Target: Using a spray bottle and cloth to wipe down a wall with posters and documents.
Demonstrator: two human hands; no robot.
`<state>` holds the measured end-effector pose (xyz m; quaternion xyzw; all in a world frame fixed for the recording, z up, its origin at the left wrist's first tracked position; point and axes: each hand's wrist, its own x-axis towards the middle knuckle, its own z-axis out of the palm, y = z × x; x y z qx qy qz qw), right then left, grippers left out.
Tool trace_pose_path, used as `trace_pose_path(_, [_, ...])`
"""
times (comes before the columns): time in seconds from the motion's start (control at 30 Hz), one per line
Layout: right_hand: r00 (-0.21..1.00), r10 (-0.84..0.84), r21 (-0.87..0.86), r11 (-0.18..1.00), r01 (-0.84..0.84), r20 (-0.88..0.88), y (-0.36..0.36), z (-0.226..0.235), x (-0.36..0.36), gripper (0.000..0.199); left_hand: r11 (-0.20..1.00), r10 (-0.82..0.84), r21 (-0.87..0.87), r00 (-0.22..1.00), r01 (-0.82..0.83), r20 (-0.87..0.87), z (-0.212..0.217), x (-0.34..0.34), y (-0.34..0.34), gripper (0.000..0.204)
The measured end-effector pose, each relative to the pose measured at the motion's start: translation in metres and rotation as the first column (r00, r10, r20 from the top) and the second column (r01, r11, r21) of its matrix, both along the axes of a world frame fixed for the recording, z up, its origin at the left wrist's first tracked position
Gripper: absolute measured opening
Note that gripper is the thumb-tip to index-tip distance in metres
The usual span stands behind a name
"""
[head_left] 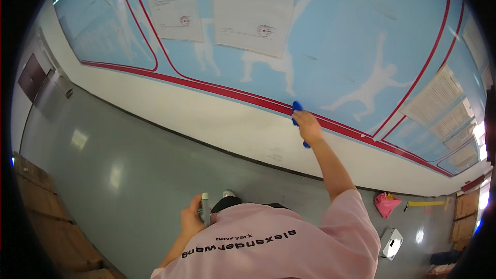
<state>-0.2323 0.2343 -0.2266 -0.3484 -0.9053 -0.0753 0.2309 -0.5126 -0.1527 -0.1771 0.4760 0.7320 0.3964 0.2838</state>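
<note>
My right hand [309, 127] reaches out to the wall and is closed on a blue cloth [296, 107]. The cloth lies against the lower edge of a light blue wall board [341, 46], at its red border stripe [227, 92]. Parts of the cloth stick out above and below my fingers. Close to my body on the left, my left hand [192, 218] is wrapped round a slim grey-green object with a pale top [205, 210]. Its lower part is hidden by my hand and shirt, so its kind does not show.
Paper notices [253, 13] are fixed to the board, with white figures printed around them. Below runs a white wall strip, meeting a grey floor [139, 163]. On the floor at right are a pink bag [386, 205], a yellow strip [426, 204] and a white box [391, 244]. Brown boxes [39, 188] stand left.
</note>
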Motion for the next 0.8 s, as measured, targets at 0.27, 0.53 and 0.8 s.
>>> trace_pose_path(0.27, [0.947,-0.024,0.302,0.945,0.126,-0.321,0.0,0.139,-0.03,0.056,0.99,-0.04,-0.138,0.999,0.036,-0.031,0.012,-0.024,0.01,0.065])
trace_pose_path(0.53, [0.981,-0.163,0.267,0.946,0.185,-0.104,0.033,0.062,-0.095,0.049,0.999,-0.028,-0.04,0.999,0.027,-0.031,0.002,-0.114,0.028,0.064])
trace_pose_path(0.8, [0.972,0.123,0.067,0.988,-0.139,0.199,0.056,0.019,-0.257,0.028,0.97,0.218,0.07,0.963,-0.232,0.16,-0.002,-0.236,0.028,0.06])
